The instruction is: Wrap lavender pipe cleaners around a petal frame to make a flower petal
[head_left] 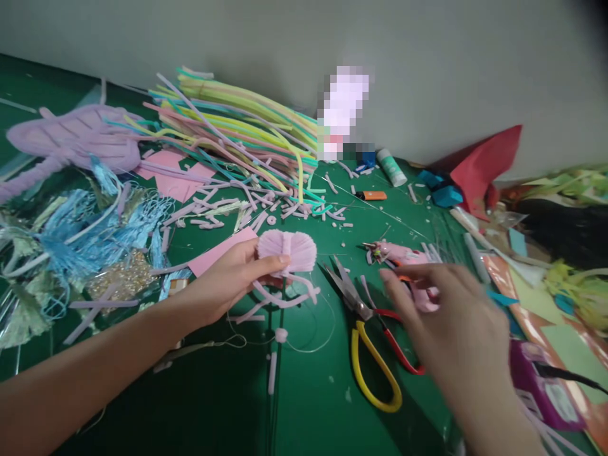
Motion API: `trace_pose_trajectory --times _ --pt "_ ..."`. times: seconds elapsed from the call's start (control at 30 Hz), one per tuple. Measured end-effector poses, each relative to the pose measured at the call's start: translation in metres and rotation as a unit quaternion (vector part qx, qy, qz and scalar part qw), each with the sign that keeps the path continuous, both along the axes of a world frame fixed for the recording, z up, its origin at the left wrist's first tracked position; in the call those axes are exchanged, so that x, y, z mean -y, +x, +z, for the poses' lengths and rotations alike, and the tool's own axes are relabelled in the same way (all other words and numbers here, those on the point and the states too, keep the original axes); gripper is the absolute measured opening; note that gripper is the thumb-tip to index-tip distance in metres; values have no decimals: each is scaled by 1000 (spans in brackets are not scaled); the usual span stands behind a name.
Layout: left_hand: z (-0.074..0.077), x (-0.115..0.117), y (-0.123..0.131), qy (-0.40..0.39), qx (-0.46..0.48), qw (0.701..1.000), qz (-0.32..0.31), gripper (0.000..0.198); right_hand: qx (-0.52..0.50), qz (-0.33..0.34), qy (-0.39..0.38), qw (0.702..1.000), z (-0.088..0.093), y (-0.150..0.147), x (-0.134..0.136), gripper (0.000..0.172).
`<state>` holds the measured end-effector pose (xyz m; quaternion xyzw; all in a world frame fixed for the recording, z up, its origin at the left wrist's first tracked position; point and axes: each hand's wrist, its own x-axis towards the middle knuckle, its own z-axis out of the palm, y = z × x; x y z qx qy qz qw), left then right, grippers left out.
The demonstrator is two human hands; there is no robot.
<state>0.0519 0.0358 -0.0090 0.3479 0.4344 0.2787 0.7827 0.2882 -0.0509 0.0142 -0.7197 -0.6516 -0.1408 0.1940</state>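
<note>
My left hand point(228, 282) is closed on a pink pipe-cleaner fan point(287, 250), pinched between thumb and fingers, with loose pink stems hanging under it. My right hand point(456, 323) hovers blurred over the green table point(313, 405), its fingers stretched toward the left. It is just right of the scissors point(375, 342), which have one yellow and one red handle and lie with blades apart. A small pink craft piece point(401, 254) lies just beyond the right hand. Nothing shows in the right hand.
A heap of coloured pipe cleaners point(237, 130) lies at the back, with cut pink bits point(228, 209) before it. A purple woven piece point(71, 139) and blue tassels point(71, 244) sit left. A glue stick point(392, 166), orange lighter point(373, 196), red paper point(489, 164) and purple glue gun point(546, 380) lie right.
</note>
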Motion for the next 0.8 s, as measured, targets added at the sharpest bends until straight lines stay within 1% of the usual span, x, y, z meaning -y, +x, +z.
trace_pose_trajectory --times 0.07,0.1,0.17,0.23,0.33,0.43,0.6,0.8 --pt "-1 0 0 2 4 1000 0 21 -108 122 -43 986 5 -30 1 16" --pt "-1 0 -1 8 8 1000 -2 22 -140 154 -50 977 6 -43 1 11" --pt "-3 0 -2 30 19 999 -16 25 -172 186 -57 966 3 -60 -1 9" --pt "-6 0 -3 59 21 997 -38 27 -178 198 -67 962 -1 -66 -3 3" --pt "-9 0 -4 98 12 993 -58 29 -159 202 -61 964 -5 -65 -6 9" --pt "-13 0 -4 122 11 991 -57 28 -127 216 -42 967 -4 -62 -7 10" --pt "-16 1 -4 128 15 991 -47 21 -59 242 -30 968 2 -56 -11 9" --pt "-12 1 -4 125 6 990 -58 21 -22 253 -21 967 7 -48 -15 11"
